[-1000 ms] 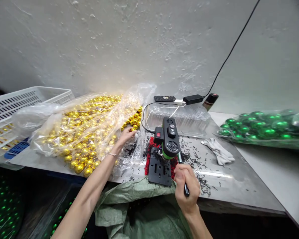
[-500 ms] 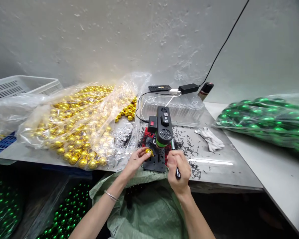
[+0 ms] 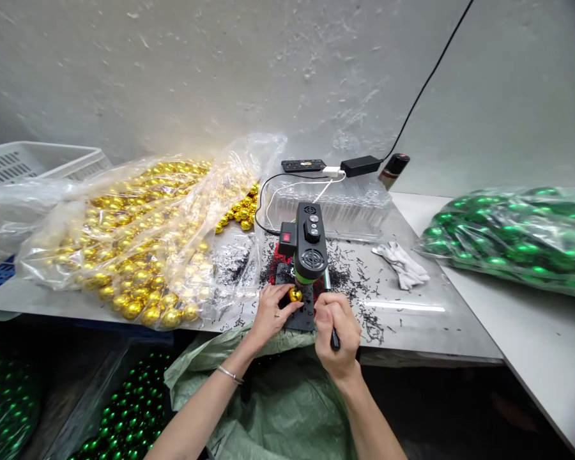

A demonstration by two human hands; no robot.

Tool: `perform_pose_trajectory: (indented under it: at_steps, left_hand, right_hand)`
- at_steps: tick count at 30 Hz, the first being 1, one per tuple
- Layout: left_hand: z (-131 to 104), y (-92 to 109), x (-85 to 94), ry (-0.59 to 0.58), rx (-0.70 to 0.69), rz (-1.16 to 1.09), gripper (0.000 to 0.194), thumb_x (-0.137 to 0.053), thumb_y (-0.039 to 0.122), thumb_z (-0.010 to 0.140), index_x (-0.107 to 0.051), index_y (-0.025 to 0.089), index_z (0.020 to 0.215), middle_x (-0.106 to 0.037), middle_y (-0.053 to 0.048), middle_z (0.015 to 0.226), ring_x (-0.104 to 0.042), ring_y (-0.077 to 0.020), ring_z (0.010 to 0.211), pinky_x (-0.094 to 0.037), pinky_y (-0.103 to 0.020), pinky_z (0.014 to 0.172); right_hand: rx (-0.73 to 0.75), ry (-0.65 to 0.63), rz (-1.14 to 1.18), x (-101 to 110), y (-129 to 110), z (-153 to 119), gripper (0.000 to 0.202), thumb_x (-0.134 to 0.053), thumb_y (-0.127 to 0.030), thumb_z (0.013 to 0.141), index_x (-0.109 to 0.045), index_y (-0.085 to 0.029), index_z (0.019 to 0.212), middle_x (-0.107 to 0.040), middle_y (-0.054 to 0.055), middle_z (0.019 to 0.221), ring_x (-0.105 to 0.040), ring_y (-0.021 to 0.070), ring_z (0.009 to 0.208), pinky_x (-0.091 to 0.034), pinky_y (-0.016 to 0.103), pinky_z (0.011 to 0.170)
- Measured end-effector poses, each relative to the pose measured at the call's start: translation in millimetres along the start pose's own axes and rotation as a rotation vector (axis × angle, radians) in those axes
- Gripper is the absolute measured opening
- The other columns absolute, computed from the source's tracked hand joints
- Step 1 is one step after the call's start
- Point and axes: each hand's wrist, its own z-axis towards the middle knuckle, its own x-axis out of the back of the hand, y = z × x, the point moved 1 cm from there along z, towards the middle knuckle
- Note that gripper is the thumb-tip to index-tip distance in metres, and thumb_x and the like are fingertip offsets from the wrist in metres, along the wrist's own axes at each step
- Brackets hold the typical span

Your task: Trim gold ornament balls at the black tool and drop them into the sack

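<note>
Pinched between the fingertips of my left hand (image 3: 271, 313) is a shiny gold ball (image 3: 296, 294). It sits just under the head of a small black press machine (image 3: 311, 239) with a red switch and a green ring. The machine stands on a dark slotted base plate (image 3: 301, 319). My right hand (image 3: 338, 329) is wrapped round the machine's lever handle (image 3: 335, 340), whose black end shows below the fist. Whether the press head touches the ball is hard to make out.
A clear bag of gold balls (image 3: 138, 255) lies left, before a white crate (image 3: 43, 156). Black scraps (image 3: 371, 322) litter the tabletop. White gloves (image 3: 402, 265), clear plastic trays (image 3: 335, 207) and a bag of green balls (image 3: 512, 236) lie around. A green sack (image 3: 282, 409) hangs at the front edge.
My left hand has moved right, bringing the gold ball under the press head. My right hand keeps its grip on the lever handle. The whole view has shifted slightly.
</note>
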Motion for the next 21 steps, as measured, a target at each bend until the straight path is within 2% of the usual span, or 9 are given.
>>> perform_pose_trajectory:
  at_steps: [9,16,21]
  left_hand:
    - [-1.6,-5.4,-1.0,-0.004,-0.002,-0.055,0.032,-0.07,0.039,0.085,-0.07,0.023,0.113,-0.072,-0.008,0.11,-0.063,-0.0256,0.103,-0.042,-0.049,0.103]
    - [-2.5,-5.6,-2.3,0.007,-0.005,-0.058,0.033,-0.071,0.04,0.085,-0.071,0.023,0.112,-0.072,-0.009,0.108,-0.063,-0.0258,0.102,-0.045,-0.047,0.099]
    - [-1.6,-4.5,-1.4,0.002,-0.006,-0.063,0.031,-0.071,0.04,0.085,-0.071,0.023,0.111,-0.072,-0.008,0.108,-0.063,-0.0257,0.102,-0.046,-0.046,0.097]
  right_hand:
    - [0.112,0.018,-0.033,-10.8,20.2,-19.9,0.02,-0.041,-0.012,0.093,-0.049,-0.021,0.077,-0.053,0.003,0.073,-0.054,0.0146,0.067,-0.047,0.029,0.059]
    - [0.113,0.14,-0.061,-24.0,32.5,-35.8,0.028,-0.035,-0.021,0.099,-0.045,-0.022,0.073,-0.05,0.0,0.072,-0.053,0.0134,0.066,-0.052,0.038,0.079]
    - [0.115,0.128,-0.067,-26.3,38.4,-40.5,0.028,-0.034,-0.022,0.099,-0.045,-0.022,0.074,-0.051,0.0,0.072,-0.053,0.0132,0.065,-0.053,0.04,0.083]
